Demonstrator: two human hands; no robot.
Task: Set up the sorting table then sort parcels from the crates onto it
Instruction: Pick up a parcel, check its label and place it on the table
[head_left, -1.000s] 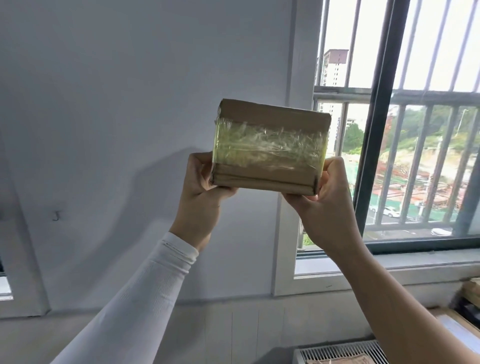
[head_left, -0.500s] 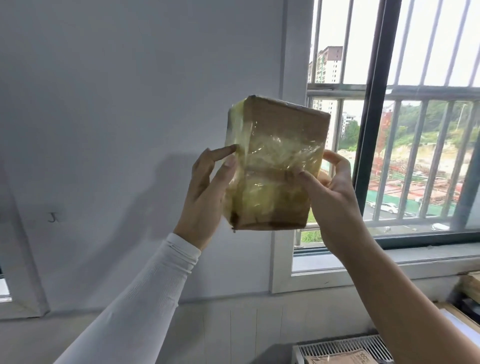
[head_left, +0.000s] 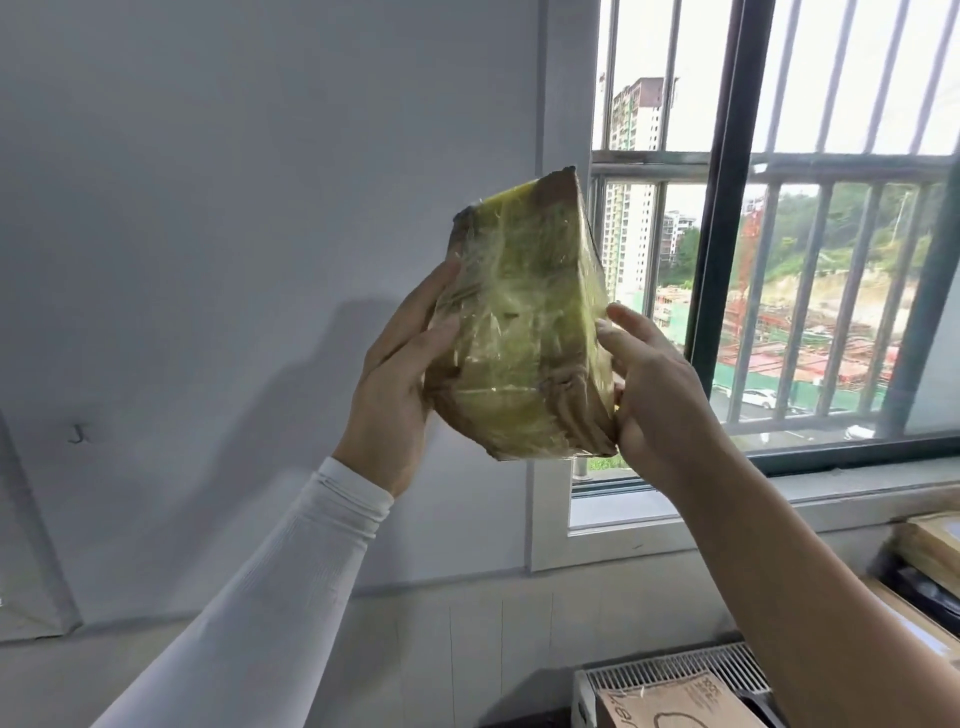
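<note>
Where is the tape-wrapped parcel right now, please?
In the head view the parcel is mid-frame, raised between the left hand and right hand, before the wall and the barred window.

The single head-worn view looks forward and tilts upward from close behind the raised left hand (head_left: 395, 384) and right hand (head_left: 660, 395), facing the grey wall (head_left: 234, 208) and barred window (head_left: 779, 260), with no second view sharing it.

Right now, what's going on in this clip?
A person holds a tape-wrapped cardboard parcel up in front of the wall, beside the barred window. The left hand grips its left side and the right hand its right side, with the parcel tilted on end. A white crate with another box sits below, at the frame's bottom edge.
</note>
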